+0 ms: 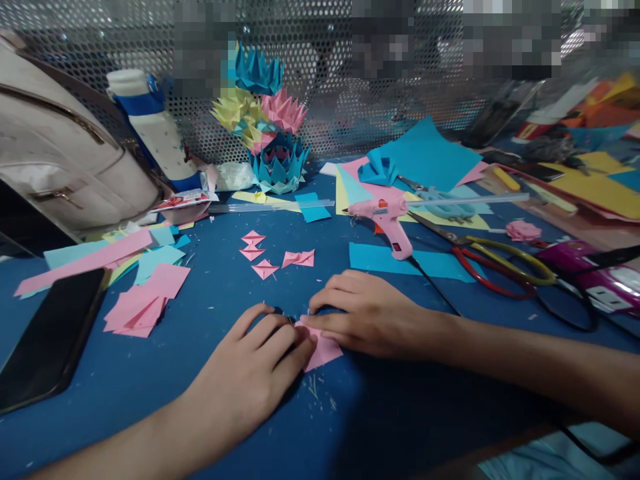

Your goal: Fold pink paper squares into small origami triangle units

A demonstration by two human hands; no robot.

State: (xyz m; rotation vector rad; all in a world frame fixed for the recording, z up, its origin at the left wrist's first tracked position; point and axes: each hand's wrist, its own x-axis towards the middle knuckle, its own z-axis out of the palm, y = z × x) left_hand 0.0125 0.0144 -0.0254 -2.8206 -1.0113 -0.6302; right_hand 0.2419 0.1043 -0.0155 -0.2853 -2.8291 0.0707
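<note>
My left hand and my right hand meet over a small pink paper piece on the blue table. The left fingers are bent, with the fingertips pressed on the paper's left side. From the right, my thumb and index finger press on its upper edge. Part of the paper is hidden beneath my fingers. Just beyond my hands lie several small folded pink paper pieces. A pile of pink paper squares sits to the left.
A pink glue gun with its cord, and scissors, lie beyond my right hand. At the left are a black phone, a bottle and a backpack. Folded paper flowers stand against the perforated metal panel.
</note>
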